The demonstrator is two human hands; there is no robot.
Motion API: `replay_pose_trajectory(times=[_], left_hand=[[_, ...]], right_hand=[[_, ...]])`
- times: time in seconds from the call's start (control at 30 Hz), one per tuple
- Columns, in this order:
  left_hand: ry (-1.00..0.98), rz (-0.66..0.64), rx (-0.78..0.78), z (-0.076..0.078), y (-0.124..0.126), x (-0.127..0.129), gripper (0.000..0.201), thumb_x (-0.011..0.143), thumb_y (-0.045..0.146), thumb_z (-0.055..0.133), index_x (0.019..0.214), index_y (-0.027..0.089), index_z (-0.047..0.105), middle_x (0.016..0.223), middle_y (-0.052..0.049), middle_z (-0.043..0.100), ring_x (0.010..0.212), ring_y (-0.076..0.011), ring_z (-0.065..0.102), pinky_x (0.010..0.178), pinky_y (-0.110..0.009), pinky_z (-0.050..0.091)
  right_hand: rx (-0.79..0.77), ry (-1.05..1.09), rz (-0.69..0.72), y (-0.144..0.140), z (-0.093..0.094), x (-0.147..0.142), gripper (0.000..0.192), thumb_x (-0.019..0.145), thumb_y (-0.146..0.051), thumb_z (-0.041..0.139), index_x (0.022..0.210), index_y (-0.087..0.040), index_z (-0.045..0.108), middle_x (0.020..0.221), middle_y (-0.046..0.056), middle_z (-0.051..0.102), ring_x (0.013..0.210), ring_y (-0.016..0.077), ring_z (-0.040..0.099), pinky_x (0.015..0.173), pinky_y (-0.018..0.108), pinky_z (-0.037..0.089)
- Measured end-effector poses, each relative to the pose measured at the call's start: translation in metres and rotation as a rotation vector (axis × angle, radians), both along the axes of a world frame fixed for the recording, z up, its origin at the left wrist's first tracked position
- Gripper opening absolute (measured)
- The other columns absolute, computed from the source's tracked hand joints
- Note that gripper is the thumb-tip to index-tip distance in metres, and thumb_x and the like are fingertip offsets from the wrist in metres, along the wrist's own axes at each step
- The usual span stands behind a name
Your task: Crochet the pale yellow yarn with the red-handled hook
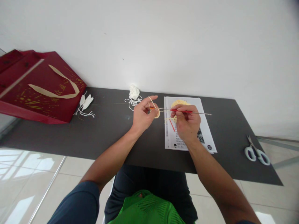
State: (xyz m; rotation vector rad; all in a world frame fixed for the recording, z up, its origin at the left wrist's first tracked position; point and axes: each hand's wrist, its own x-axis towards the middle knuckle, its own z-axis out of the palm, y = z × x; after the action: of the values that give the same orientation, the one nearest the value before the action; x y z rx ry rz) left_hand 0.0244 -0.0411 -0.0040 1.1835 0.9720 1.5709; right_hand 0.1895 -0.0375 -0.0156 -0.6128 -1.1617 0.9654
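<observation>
My left hand (143, 116) is closed in a pinch at the middle of the table, with cream yarn (158, 115) looped over its raised index finger. A bit of orange shows between its fingertips; I cannot make out what it is. My right hand (188, 123) grips a slim crochet hook (168, 109) by its red handle. The hook's metal shaft points left and its tip reaches the left fingers. Behind and below the right hand, partly hidden, a pale yellow crocheted piece (178, 102) lies on printed sheets (206, 133). A small red stick (172, 125) rests on the paper.
A ball of white yarn (134, 92) sits near the wall, loose strands beside it. White pieces with tied ends (87, 102) lie by a dark red gift bag (46, 90) at the left. Scissors (256, 151) lie near the right edge of the dark table (105, 137).
</observation>
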Motion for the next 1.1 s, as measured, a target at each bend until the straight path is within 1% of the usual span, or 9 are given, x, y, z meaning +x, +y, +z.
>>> replay_pose_trajectory(times=[0.13, 0.3, 0.53, 0.7, 0.83, 1.1], left_hand=[[-0.013, 0.000, 0.013, -0.0008, 0.0003, 0.0006, 0.044, 0.074, 0.018, 0.075, 0.118, 0.018, 0.067, 0.073, 0.003, 0.070, 0.059, -0.0092, 0.058, 0.059, -0.024, 0.046], [-0.038, 0.007, -0.025, 0.0008, -0.0005, 0.0010, 0.046, 0.073, 0.021, 0.078, 0.118, 0.018, 0.068, 0.077, 0.001, 0.071, 0.063, -0.0099, 0.061, 0.059, -0.024, 0.047], [-0.069, 0.014, -0.030, 0.0009, -0.0006, 0.0013, 0.046, 0.072, 0.018, 0.077, 0.117, 0.019, 0.068, 0.078, 0.001, 0.072, 0.063, -0.0097, 0.061, 0.058, -0.024, 0.047], [-0.050, 0.036, -0.029, -0.0004, 0.0002, 0.0014, 0.053, 0.072, 0.019, 0.077, 0.123, 0.019, 0.065, 0.080, 0.001, 0.074, 0.065, -0.0107, 0.063, 0.061, -0.025, 0.049], [-0.034, 0.053, -0.029, -0.0004, 0.0001, 0.0024, 0.061, 0.072, 0.017, 0.076, 0.131, 0.018, 0.061, 0.080, 0.000, 0.074, 0.066, -0.0113, 0.063, 0.062, -0.025, 0.050], [-0.008, 0.069, -0.043, 0.0023, -0.0021, 0.0042, 0.058, 0.072, 0.017, 0.074, 0.129, 0.018, 0.062, 0.080, 0.000, 0.074, 0.067, -0.0114, 0.064, 0.063, -0.025, 0.051]], right_hand=[[-0.016, 0.050, 0.022, 0.0017, -0.0013, -0.0001, 0.016, 0.084, -0.028, 0.080, 0.089, -0.025, 0.066, 0.092, -0.001, 0.074, 0.065, 0.0099, 0.065, 0.062, 0.028, 0.054], [-0.105, 0.107, 0.041, 0.0027, 0.0020, -0.0013, 0.017, 0.083, -0.030, 0.081, 0.087, -0.025, 0.065, 0.090, -0.002, 0.074, 0.064, 0.0089, 0.065, 0.063, 0.027, 0.055], [-0.147, 0.163, 0.076, 0.0021, 0.0047, -0.0026, 0.019, 0.079, -0.030, 0.084, 0.085, -0.024, 0.067, 0.089, -0.002, 0.075, 0.063, 0.0087, 0.065, 0.061, 0.026, 0.055], [-0.127, 0.128, 0.047, 0.0016, 0.0036, -0.0016, 0.019, 0.080, -0.032, 0.084, 0.086, -0.025, 0.067, 0.089, -0.002, 0.075, 0.063, 0.0093, 0.064, 0.061, 0.027, 0.055], [-0.079, 0.098, 0.046, 0.0008, 0.0007, -0.0012, 0.016, 0.082, -0.028, 0.082, 0.088, -0.025, 0.067, 0.091, -0.001, 0.075, 0.065, 0.0098, 0.066, 0.063, 0.027, 0.055], [-0.054, 0.042, -0.005, 0.0005, -0.0044, -0.0007, 0.017, 0.082, -0.031, 0.082, 0.089, -0.026, 0.067, 0.093, -0.001, 0.075, 0.066, 0.0108, 0.066, 0.063, 0.029, 0.058]])
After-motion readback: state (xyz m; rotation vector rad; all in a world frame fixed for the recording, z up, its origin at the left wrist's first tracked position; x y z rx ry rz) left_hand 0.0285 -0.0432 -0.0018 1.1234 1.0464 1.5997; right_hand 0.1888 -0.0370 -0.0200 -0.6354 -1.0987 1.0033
